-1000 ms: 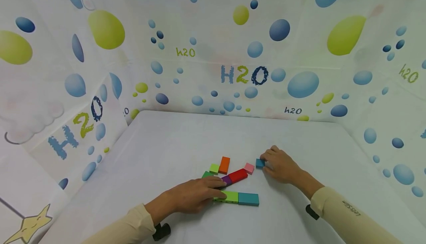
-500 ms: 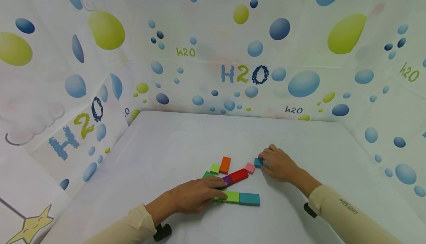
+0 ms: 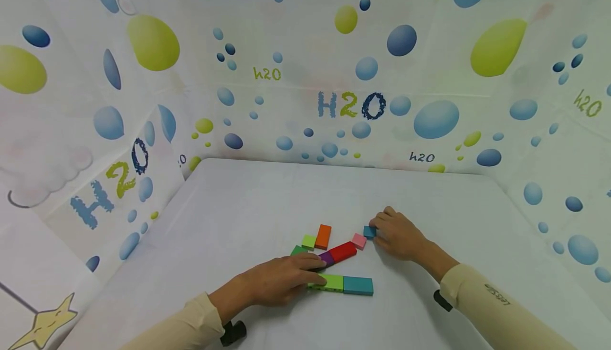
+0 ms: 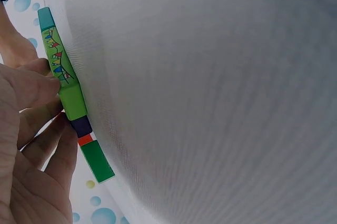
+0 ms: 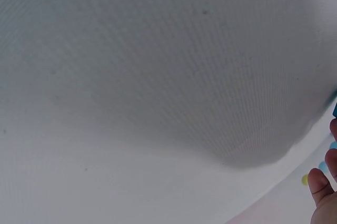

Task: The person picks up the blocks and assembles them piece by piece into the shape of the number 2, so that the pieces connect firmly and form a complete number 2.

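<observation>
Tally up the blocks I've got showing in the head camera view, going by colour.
Light green blocks: 2
Blue-teal blocks: 2
Dark green block: 1
Orange block: 1
Purple block: 1
Red block: 1
Pink block: 1
Total in view: 9; the left hand may hide more.

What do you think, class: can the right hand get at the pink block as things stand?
Probably yes: nothing covers the pink block and the right hand is close, though the blue block it grips sits between and would likely need releasing first.
</observation>
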### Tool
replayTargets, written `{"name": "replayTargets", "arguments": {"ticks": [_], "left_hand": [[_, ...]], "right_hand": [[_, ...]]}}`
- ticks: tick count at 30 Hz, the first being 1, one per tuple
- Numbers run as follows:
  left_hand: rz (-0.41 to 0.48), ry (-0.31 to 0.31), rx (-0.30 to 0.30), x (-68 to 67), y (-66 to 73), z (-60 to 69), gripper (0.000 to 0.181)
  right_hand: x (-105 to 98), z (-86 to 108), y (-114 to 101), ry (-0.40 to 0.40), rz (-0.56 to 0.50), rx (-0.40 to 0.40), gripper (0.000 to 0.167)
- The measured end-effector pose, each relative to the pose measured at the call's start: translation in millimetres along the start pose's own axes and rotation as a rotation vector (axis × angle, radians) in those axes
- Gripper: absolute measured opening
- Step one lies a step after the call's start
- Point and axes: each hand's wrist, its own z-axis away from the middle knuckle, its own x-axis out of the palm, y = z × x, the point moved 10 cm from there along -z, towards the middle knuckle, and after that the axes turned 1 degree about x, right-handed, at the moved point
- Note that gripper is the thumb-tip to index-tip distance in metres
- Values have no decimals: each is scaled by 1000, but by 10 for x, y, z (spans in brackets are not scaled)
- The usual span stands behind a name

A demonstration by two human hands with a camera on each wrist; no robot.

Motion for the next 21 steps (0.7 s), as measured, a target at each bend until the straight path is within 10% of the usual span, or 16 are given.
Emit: {"name": "replayTargets", "arguments": {"ticks": [21], "left_hand": [[5,-20,-23,0,-13,-4,42]], "right_hand": [[-9,-61,-42,-43,-10,22,33]]}}
